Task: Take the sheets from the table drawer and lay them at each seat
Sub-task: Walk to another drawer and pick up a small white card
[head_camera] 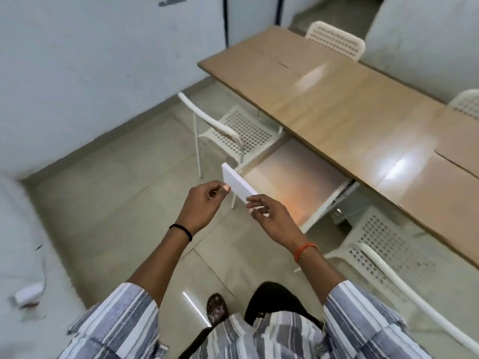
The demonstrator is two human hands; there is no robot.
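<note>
Pale walls (77, 86) close off the far and left sides, scuffed, with a dark vertical strip near the far corner. Floor (116, 203) of large beige tiles, glossy, one streak of glare near the person's foot. Long wooden table (337, 99) runs from the far corner toward the near right edge of view; top bare wood with bright light patches and seams between panels. Its right end is cut off by the frame.

Drawer (298, 182) stands pulled out from under the table's near long edge, its pale bottom lit warm; what lies inside is hard to make out.

Four white perforated chairs: one (233, 130) at the near edge beside the drawer, one (388, 250) at the near right, partly out of frame, two at the far edge, only backs showing (334, 40) (466, 102).

Striped sleeves (124, 320) fill the bottom of view. Small white object on the left wall, blurred, not identifiable.

Sheets (237, 185): white stack seen nearly edge-on, held in the air just before the drawer's front, above the floor, off the table. Sheet count unclear.

Left hand (204, 203): fingers curled, thumb and fingertips at the stack's left edge; whether they actually grip it I cannot tell. Black band on that wrist. Right hand (269, 216): pinches the stack's near lower corner between thumb and fingers; orange thread on the wrist.
</note>
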